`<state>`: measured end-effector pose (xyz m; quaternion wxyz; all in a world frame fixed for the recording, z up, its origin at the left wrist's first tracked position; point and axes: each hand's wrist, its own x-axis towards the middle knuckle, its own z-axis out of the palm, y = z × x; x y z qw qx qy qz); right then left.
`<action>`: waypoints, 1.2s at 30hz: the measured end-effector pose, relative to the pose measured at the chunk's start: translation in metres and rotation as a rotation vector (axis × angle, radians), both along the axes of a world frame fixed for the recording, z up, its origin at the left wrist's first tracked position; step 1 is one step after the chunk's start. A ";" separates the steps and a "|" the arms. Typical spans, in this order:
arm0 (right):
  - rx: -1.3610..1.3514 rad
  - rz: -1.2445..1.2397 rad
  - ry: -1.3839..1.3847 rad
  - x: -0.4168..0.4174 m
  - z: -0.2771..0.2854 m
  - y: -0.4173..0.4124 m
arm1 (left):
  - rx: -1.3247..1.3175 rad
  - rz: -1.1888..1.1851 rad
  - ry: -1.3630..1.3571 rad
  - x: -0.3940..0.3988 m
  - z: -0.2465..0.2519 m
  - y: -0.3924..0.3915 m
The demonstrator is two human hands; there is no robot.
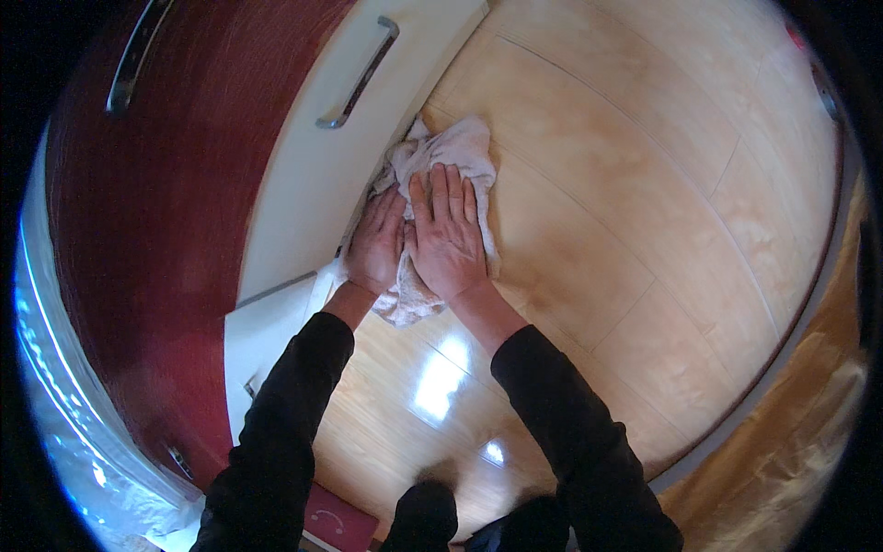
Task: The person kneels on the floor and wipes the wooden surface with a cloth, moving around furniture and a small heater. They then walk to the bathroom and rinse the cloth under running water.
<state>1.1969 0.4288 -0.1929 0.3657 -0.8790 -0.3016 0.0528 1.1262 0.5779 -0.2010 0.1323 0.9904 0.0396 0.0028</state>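
Observation:
A crumpled pale pink cloth (461, 148) lies on the light wood-look floor, close against the base of a white drawer front. My right hand (450, 234) is spread flat on top of the cloth, its fingers pointing away from me. Beside it, my left hand (376, 241) rests palm down on the cloth's left side, next to the drawer's lower edge. The two hands touch or nearly touch near the right thumb. Neither one is seen gripping a fold; the palms are hidden.
To the left stands a cabinet with dark red fronts (172, 228) and a white drawer (324, 159) bearing a metal handle (362, 76). Wood-look flooring (621, 228) stretches to the right, up to a gold-coloured fabric (772, 441). A red box-like object (341, 514) sits near my feet.

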 end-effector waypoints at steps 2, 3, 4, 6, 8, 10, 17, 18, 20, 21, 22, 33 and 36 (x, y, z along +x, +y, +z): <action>-0.016 0.006 0.009 0.001 -0.001 -0.002 | -0.032 -0.002 0.018 0.003 -0.001 -0.001; -0.041 0.003 0.012 0.002 0.000 -0.002 | -0.047 -0.002 0.030 0.003 0.000 -0.001; -0.065 0.000 0.015 0.003 0.001 -0.002 | -0.038 -0.007 0.017 0.002 -0.001 -0.001; -0.072 -0.005 0.023 0.003 -0.001 -0.001 | -0.023 -0.024 -0.013 0.004 -0.002 -0.002; -0.089 -0.003 0.025 0.004 -0.003 -0.001 | -0.033 -0.020 0.008 0.007 0.003 -0.004; -0.111 0.013 0.022 0.005 -0.002 -0.002 | -0.053 -0.020 0.014 0.010 0.004 -0.004; -0.112 0.032 0.090 0.004 0.001 -0.005 | -0.069 0.015 0.146 0.006 0.008 -0.006; -0.109 0.034 0.091 0.005 0.001 -0.006 | -0.054 0.011 0.094 0.006 0.006 -0.008; -0.112 0.020 0.090 0.008 -0.001 -0.005 | -0.042 -0.030 0.091 0.006 0.004 -0.005; -0.117 0.004 0.095 0.011 0.002 -0.009 | -0.034 -0.048 0.099 0.005 0.009 -0.009; -0.118 -0.016 0.095 0.009 0.005 -0.009 | -0.043 -0.040 0.077 0.007 0.015 -0.011; -0.037 -0.056 0.035 0.000 0.002 -0.004 | -0.119 0.037 0.080 0.019 0.020 -0.013; -0.044 -0.095 -0.070 -0.014 -0.005 -0.004 | -0.361 0.115 0.047 0.029 0.015 -0.022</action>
